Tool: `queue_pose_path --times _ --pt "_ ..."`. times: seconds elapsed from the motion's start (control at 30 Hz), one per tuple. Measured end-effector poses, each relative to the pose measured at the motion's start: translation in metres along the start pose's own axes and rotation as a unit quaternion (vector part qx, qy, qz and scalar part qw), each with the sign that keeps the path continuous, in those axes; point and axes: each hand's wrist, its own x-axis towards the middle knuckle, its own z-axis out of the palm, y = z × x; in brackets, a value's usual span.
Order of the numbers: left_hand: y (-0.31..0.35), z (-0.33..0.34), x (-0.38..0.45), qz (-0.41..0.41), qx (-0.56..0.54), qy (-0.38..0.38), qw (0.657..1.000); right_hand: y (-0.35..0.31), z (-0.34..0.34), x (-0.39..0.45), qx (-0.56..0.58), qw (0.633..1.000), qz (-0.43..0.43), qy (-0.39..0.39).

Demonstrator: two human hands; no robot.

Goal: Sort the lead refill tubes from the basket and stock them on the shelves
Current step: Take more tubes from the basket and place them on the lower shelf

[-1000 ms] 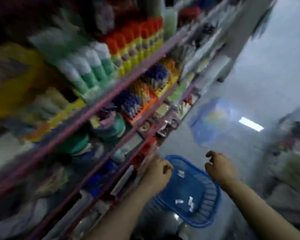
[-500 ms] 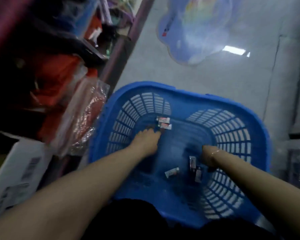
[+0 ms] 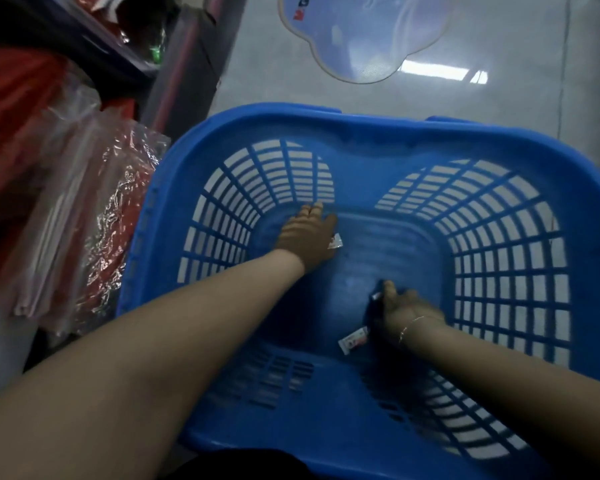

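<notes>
A blue plastic basket (image 3: pixel 354 129) stands on the floor below me, and both my hands reach down to its bottom. My left hand (image 3: pixel 305 237) lies palm down near the far wall. The white end of a lead refill tube (image 3: pixel 335 242) sticks out from under its thumb side. My right hand (image 3: pixel 404 308) curls its fingers round a dark lead refill tube (image 3: pixel 376 296) near the basket's middle. One more white tube (image 3: pixel 354 340) lies loose on the basket floor just left of my right wrist.
The shelf unit's post (image 3: pixel 187 64) rises at the upper left. Red goods in clear plastic wrap (image 3: pixel 111 220) press against the basket's left rim. A blue flower-shaped mat (image 3: pixel 361 36) lies on the pale tiled floor (image 3: pixel 516 109) beyond the basket.
My view swung down from the shelves into the basket. Both hands went from above the basket to its floor, and each closed over a tube that had lain loose.
</notes>
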Motion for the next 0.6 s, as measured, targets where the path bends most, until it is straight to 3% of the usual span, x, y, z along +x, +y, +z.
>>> queue_pose_path --times 0.17,0.23,0.3,0.37,0.47,0.6 --pt "0.008 0.004 -0.012 0.013 -0.003 -0.066 0.998 -0.002 -0.012 -0.001 0.086 0.994 -0.046 0.039" --pt "0.011 0.006 -0.017 0.033 0.019 -0.074 0.996 -0.001 -0.016 -0.004 0.033 0.991 -0.104 0.081" --pt "0.01 0.008 -0.022 0.016 0.007 -0.091 0.996 -0.005 -0.011 -0.009 -0.082 0.966 -0.225 0.093" --pt "0.01 0.003 -0.027 -0.037 -0.036 -0.11 0.993 -0.008 0.003 -0.012 -0.194 0.928 -0.316 0.049" --pt "0.012 -0.013 -0.035 -0.106 -0.135 -0.122 0.978 -0.016 0.021 -0.014 -0.297 0.882 -0.366 0.019" --pt "0.005 -0.035 -0.05 -0.165 -0.352 -0.155 0.908 -0.024 0.023 -0.014 -0.317 0.886 -0.338 0.019"
